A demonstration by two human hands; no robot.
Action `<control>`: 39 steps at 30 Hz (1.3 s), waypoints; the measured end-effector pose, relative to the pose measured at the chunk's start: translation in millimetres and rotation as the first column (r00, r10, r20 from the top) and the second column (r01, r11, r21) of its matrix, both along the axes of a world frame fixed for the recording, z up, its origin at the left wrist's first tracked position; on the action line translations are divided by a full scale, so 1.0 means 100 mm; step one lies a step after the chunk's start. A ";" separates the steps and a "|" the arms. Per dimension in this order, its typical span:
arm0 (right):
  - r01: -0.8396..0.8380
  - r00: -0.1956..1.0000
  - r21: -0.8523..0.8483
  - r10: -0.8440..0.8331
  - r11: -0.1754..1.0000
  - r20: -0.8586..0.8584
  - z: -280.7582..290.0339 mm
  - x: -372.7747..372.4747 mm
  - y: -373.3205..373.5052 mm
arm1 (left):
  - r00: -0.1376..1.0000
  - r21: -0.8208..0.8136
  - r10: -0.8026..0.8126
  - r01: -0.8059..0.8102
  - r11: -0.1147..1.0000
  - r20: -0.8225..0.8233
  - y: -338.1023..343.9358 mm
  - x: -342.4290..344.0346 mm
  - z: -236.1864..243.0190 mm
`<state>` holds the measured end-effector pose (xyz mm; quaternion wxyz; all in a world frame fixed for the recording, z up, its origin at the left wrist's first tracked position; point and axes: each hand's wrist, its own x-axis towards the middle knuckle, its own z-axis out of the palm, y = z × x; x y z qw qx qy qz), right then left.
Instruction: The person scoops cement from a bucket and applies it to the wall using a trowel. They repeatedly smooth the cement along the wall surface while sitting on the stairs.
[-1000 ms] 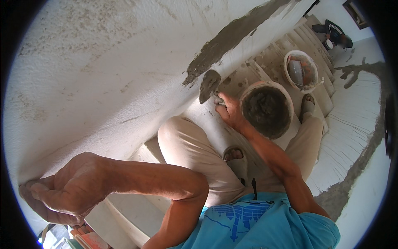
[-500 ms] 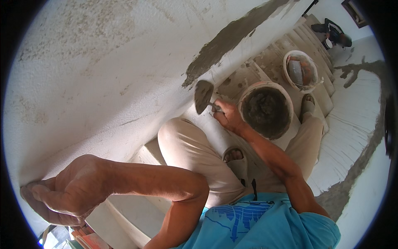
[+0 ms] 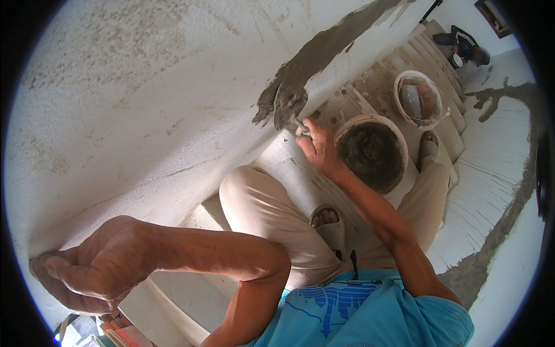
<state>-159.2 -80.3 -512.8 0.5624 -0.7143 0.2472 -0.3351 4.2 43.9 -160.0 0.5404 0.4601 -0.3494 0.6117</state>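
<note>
Pressing against the wall (image 3: 173, 104), trowel (image 3: 289, 104) in right hand (image 3: 317, 147)

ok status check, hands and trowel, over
Right hand gripping trowel, blade loaded, pressed to wet mortar strip on wall. Left hand braced flat on wall. Mortar bucket beside right hand. Nothing blocking.
</note>
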 end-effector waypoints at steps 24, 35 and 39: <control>-0.070 0.994 0.084 0.076 0.994 -0.074 0.30 -0.14 -0.03 | 0.994 -0.019 0.066 -0.068 0.998 -0.091 -0.14 -0.11 -0.07; -0.255 0.960 -0.234 0.216 0.938 -0.179 -0.01 -0.18 0.11 | 0.987 0.025 0.132 -0.130 0.991 -0.089 0.03 -0.04 -0.02; -0.168 0.984 -0.066 0.162 0.984 -0.079 0.07 -0.23 0.09 | 0.994 -0.030 0.073 -0.075 0.997 -0.085 -0.09 -0.08 -0.04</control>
